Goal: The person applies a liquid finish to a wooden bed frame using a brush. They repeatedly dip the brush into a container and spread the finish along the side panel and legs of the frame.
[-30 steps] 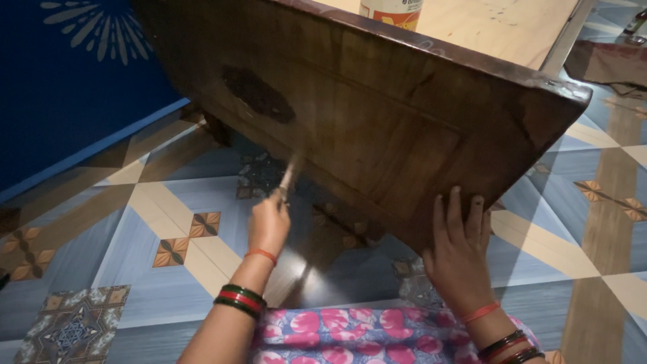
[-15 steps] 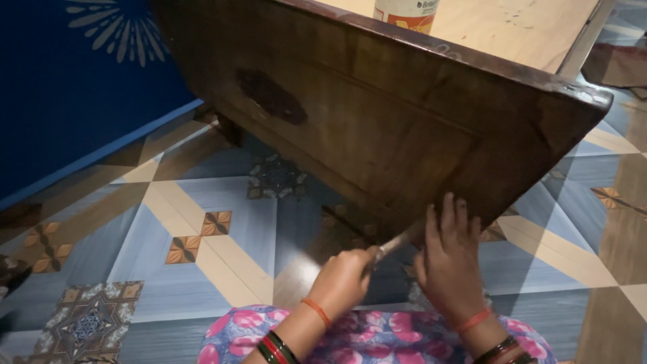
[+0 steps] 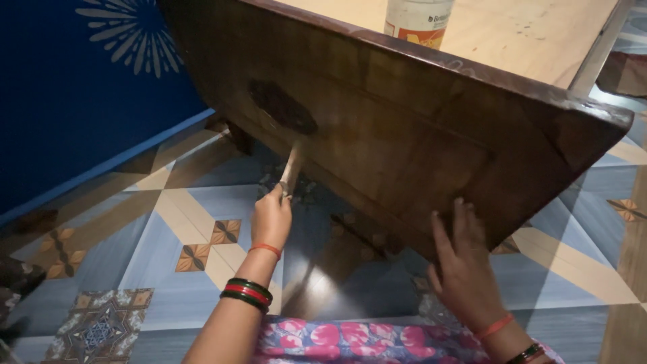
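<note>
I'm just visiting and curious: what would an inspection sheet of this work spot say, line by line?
Surface: patterned floor of blue, cream and brown tiles, glossy, with a glare spot.
Job's things: dark wooden panel, tilted on edge, with a darker patch near its middle; brush, its tip against the panel's face.
Clutter: a can standing on a pale board behind the panel.
Hands: left hand grips the brush; right hand lies flat on the panel's lower edge, fingers spread. Bangles and a red thread on both wrists.
Cables: nothing seen.
Surroundings: blue sheet with a pale sunburst print on the left; pink flowered cloth on the person's lap.
</note>
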